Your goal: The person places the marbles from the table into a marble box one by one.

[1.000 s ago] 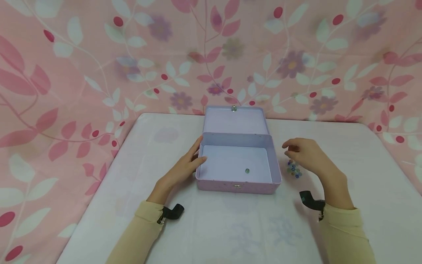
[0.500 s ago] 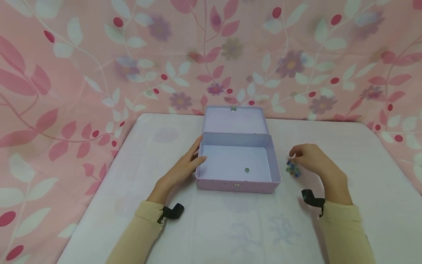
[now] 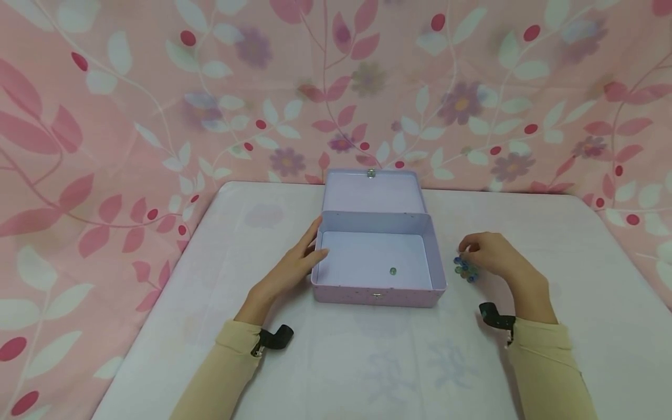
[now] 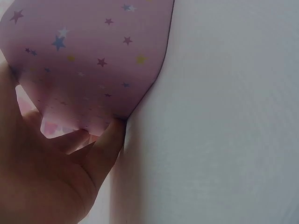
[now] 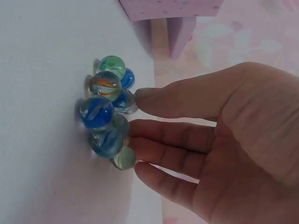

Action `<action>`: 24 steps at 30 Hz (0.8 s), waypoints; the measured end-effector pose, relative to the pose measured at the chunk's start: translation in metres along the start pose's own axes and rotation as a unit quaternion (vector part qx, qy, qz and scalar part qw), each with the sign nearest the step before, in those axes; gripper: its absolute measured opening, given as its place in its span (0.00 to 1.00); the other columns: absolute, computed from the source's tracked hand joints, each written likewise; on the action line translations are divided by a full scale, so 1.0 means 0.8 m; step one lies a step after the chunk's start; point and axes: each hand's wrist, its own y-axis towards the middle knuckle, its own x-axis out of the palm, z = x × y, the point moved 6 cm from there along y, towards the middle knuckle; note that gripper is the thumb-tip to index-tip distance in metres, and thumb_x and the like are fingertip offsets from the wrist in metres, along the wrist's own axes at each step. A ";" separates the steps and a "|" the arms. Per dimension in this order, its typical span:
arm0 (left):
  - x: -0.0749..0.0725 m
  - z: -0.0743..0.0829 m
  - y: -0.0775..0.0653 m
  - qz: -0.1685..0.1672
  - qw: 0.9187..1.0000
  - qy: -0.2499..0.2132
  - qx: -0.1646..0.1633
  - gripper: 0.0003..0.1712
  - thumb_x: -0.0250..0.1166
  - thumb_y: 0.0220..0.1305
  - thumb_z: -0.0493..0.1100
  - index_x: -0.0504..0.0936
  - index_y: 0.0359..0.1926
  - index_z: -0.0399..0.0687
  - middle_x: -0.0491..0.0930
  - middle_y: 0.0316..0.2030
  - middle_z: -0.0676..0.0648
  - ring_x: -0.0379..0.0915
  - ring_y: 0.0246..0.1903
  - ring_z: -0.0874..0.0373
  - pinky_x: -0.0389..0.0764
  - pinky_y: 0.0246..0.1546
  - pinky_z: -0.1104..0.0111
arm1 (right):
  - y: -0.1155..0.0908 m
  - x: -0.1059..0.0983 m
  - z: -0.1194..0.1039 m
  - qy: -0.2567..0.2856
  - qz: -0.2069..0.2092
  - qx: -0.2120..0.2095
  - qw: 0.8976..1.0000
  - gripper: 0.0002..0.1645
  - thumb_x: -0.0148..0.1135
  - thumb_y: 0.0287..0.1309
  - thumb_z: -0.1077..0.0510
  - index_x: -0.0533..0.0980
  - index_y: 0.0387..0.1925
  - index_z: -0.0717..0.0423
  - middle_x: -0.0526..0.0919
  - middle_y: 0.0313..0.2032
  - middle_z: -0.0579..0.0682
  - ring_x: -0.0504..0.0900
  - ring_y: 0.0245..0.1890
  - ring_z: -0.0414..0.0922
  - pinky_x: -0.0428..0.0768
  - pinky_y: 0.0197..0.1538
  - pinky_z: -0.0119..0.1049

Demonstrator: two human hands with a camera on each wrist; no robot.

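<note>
A lilac hinged tin box [image 3: 378,295] lies with its lid open on the white-covered table. My left hand [image 3: 289,265] holds its left side, thumb over the rim and fingers against the outer wall. That star-printed wall [image 4: 84,51] fills the upper part of the left wrist view. A single green marble [image 3: 393,271] sits inside the box. To the right of it, my right hand [image 3: 490,254] reaches down to several glass marbles [image 5: 97,113]. Its thumb meets a blue-and-clear marble [image 5: 124,101] at the pile's edge; the index finger is hidden in the right wrist view.
The box's lid [image 3: 374,191] leans back toward a pink floral cloth [image 3: 336,87] behind the table. A small black camera [image 3: 277,336] is worn at the left cuff and another black camera [image 3: 496,315] at the right cuff.
My right hand has come down and slightly right, from beside the box to the marbles, its fingertips now among them. My left hand stays on the box.
</note>
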 end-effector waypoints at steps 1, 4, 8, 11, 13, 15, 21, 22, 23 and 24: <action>0.000 0.000 0.000 0.000 1.000 0.000 0.000 0.43 0.53 0.75 0.55 0.36 0.79 0.72 0.41 0.80 0.45 0.47 0.77 0.42 0.61 0.72 0.45 | 0.001 0.001 -0.001 0.001 0.000 0.001 1.000 0.09 0.61 0.58 0.60 0.83 0.39 0.59 0.82 0.35 0.59 0.77 0.36 0.52 0.75 0.35 0.40; 0.000 -0.002 0.000 0.000 1.000 -0.003 -0.002 0.44 0.54 0.75 0.55 0.36 0.79 0.72 0.41 0.80 0.45 0.47 0.77 0.41 0.60 0.72 0.45 | 0.003 0.004 -0.003 -0.001 0.003 -0.002 1.000 0.09 0.60 0.57 0.62 0.83 0.38 0.59 0.82 0.34 0.58 0.77 0.35 0.52 0.74 0.37 0.41; 0.000 -0.002 0.001 0.000 1.000 -0.002 -0.002 0.44 0.54 0.74 0.56 0.36 0.79 0.72 0.41 0.80 0.45 0.47 0.77 0.41 0.60 0.72 0.45 | 0.005 0.007 -0.005 -0.007 0.004 -0.001 1.000 0.09 0.59 0.57 0.64 0.83 0.36 0.60 0.82 0.33 0.59 0.77 0.35 0.52 0.76 0.39 0.45; 0.000 -0.001 0.001 0.000 1.000 -0.003 -0.004 0.44 0.54 0.74 0.56 0.36 0.79 0.73 0.41 0.80 0.45 0.47 0.77 0.41 0.60 0.72 0.45 | 0.006 0.011 -0.005 -0.006 -0.002 0.011 1.000 0.09 0.59 0.58 0.63 0.83 0.37 0.61 0.82 0.34 0.59 0.77 0.35 0.52 0.77 0.40 0.46; 0.000 0.000 0.000 0.000 1.000 -0.005 -0.003 0.44 0.54 0.75 0.56 0.36 0.79 0.72 0.41 0.80 0.45 0.47 0.77 0.41 0.60 0.72 0.45 | 0.007 0.013 -0.004 -0.005 -0.007 0.019 1.000 0.09 0.59 0.58 0.63 0.82 0.37 0.61 0.81 0.33 0.59 0.76 0.34 0.51 0.76 0.38 0.45; 0.000 -0.001 0.000 0.000 1.000 -0.007 -0.003 0.44 0.54 0.75 0.55 0.36 0.79 0.73 0.41 0.80 0.46 0.47 0.77 0.41 0.60 0.72 0.45 | 0.007 0.014 -0.003 -0.006 -0.010 0.025 1.000 0.08 0.59 0.58 0.62 0.82 0.37 0.61 0.81 0.32 0.58 0.76 0.33 0.50 0.76 0.37 0.43; 0.000 -0.003 0.001 0.000 1.000 -0.013 0.000 0.44 0.54 0.74 0.55 0.37 0.79 0.73 0.41 0.80 0.45 0.47 0.77 0.41 0.59 0.72 0.45 | 0.007 0.013 -0.005 -0.007 -0.004 0.021 1.000 0.06 0.60 0.56 0.63 0.81 0.34 0.60 0.80 0.29 0.55 0.75 0.31 0.48 0.73 0.34 0.38; 0.000 -0.003 0.001 0.001 1.000 -0.014 0.001 0.44 0.54 0.74 0.55 0.37 0.79 0.73 0.41 0.80 0.45 0.47 0.77 0.41 0.59 0.72 0.45 | 0.006 0.012 -0.006 -0.006 -0.003 0.019 1.000 0.06 0.60 0.56 0.63 0.81 0.33 0.60 0.80 0.29 0.55 0.75 0.30 0.48 0.73 0.33 0.38; 0.001 -0.003 0.001 0.001 1.000 -0.016 0.001 0.44 0.54 0.74 0.55 0.37 0.79 0.73 0.41 0.80 0.45 0.47 0.77 0.41 0.59 0.72 0.45 | 0.006 0.012 -0.007 -0.007 -0.001 0.018 1.000 0.05 0.61 0.56 0.63 0.81 0.33 0.60 0.80 0.29 0.55 0.75 0.30 0.48 0.73 0.33 0.38; 0.001 -0.003 0.001 0.001 1.000 -0.017 0.001 0.44 0.54 0.74 0.55 0.37 0.79 0.73 0.41 0.80 0.45 0.47 0.77 0.41 0.59 0.72 0.45 | 0.006 0.011 -0.007 -0.009 0.002 0.016 1.000 0.05 0.61 0.55 0.63 0.81 0.33 0.60 0.80 0.29 0.55 0.75 0.30 0.48 0.72 0.33 0.38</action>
